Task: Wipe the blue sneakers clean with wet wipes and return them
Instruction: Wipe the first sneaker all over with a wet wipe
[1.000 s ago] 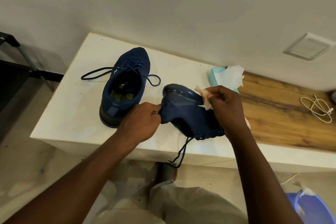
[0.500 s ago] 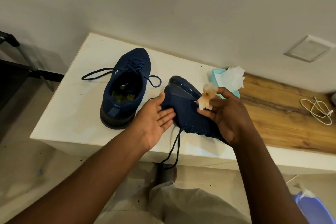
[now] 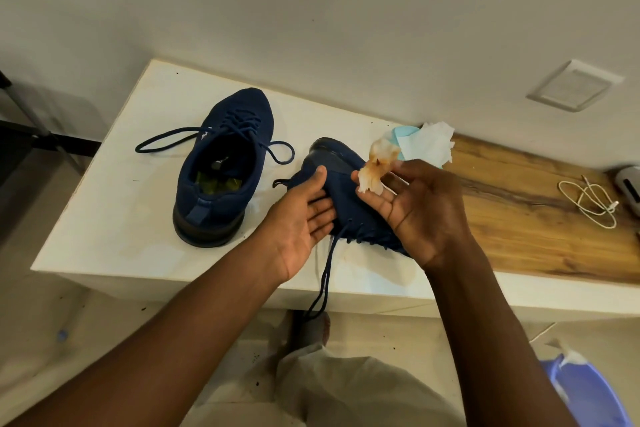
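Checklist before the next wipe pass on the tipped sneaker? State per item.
1. Used wipe in right hand fit for another pass: not ok, stained brown.
2. Fresh wipe ready at the pack: ok, one sticks out.
3. Tipped sneaker steadied: ok, left hand lies flat against it.
4. Lace out of the way: not ok, it hangs over the table edge.
5. Tipped sneaker fully clean: cannot tell, hands hide much of it.

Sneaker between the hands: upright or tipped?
Tipped: the sneaker lies on its side, sole facing the wall, laces facing the person, with the left hand flat against it.
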A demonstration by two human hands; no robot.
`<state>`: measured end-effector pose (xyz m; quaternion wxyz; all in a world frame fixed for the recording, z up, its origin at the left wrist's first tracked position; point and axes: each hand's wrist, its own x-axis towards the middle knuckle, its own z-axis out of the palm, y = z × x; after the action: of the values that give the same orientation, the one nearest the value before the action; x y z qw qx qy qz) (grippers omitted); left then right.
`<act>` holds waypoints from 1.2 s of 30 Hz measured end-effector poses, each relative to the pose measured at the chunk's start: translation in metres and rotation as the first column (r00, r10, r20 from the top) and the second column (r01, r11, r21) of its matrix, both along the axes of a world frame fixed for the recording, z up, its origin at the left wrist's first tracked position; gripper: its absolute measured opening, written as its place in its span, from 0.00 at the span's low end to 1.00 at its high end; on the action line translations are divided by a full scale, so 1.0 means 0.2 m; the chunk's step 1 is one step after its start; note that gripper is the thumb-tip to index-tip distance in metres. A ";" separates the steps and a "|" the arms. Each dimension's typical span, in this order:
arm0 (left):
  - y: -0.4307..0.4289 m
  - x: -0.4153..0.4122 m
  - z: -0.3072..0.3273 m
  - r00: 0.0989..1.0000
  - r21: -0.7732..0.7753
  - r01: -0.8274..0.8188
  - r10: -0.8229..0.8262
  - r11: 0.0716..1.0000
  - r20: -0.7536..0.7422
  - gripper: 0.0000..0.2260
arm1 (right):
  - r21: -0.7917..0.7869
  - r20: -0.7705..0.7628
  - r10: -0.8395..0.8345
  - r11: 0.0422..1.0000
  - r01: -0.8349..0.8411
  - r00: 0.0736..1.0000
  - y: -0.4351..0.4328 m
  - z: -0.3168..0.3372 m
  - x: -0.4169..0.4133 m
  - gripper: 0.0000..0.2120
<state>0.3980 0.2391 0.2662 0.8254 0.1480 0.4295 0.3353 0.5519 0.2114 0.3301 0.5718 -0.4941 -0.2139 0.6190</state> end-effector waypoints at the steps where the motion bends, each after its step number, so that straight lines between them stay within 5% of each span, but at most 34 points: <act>1: -0.01 0.01 0.00 1.000 0.023 -0.006 0.006 1.000 -0.018 0.18 | -0.005 0.075 0.002 1.000 -0.001 0.997 0.00 0.01 -0.01 0.09; 5: 0.00 0.01 0.01 0.998 0.046 -0.061 0.062 0.997 -0.025 0.12 | 0.009 0.250 0.023 1.000 -0.026 0.968 0.01 0.03 -0.04 0.11; 11: 0.03 -0.01 0.01 0.999 -0.124 -0.052 0.054 0.991 0.007 0.30 | 0.069 0.526 -0.053 0.997 0.019 0.849 0.00 0.04 -0.01 0.11; 15: 0.04 -0.03 -0.01 0.985 -0.173 -0.119 0.138 0.978 0.105 0.29 | 0.080 0.601 -0.161 0.987 0.141 0.783 -0.01 0.03 0.03 0.07; 23: 0.03 0.00 -0.01 0.974 -0.119 -0.193 0.205 0.974 0.100 0.11 | -0.032 0.481 -0.122 0.987 0.156 0.868 0.05 0.00 -0.05 0.06; 24: 0.02 0.01 -0.01 0.971 -0.098 -0.202 0.212 0.975 0.108 0.12 | 0.010 0.538 -0.131 0.989 0.149 0.832 0.04 0.01 -0.05 0.04; 27: 0.01 0.02 0.04 0.979 0.033 -0.186 0.182 0.982 0.092 0.09 | 0.154 0.830 -0.159 0.987 0.055 0.534 0.01 0.01 -0.01 0.07; 31: 0.00 -0.01 0.13 0.987 0.261 -0.140 0.154 0.955 -0.035 0.11 | 0.316 0.896 -0.281 0.947 -0.049 0.344 0.00 0.10 0.00 0.12; 36: -0.01 -0.05 0.22 0.982 0.363 -0.141 0.178 0.921 -0.071 0.13 | 0.354 0.932 -0.307 0.884 -0.306 0.194 -0.04 0.14 -0.04 0.08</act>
<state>0.3888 0.2362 0.3108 0.7317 0.2766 0.4140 0.4655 0.5441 0.2030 0.3577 0.4031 -0.6177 -0.6694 0.0889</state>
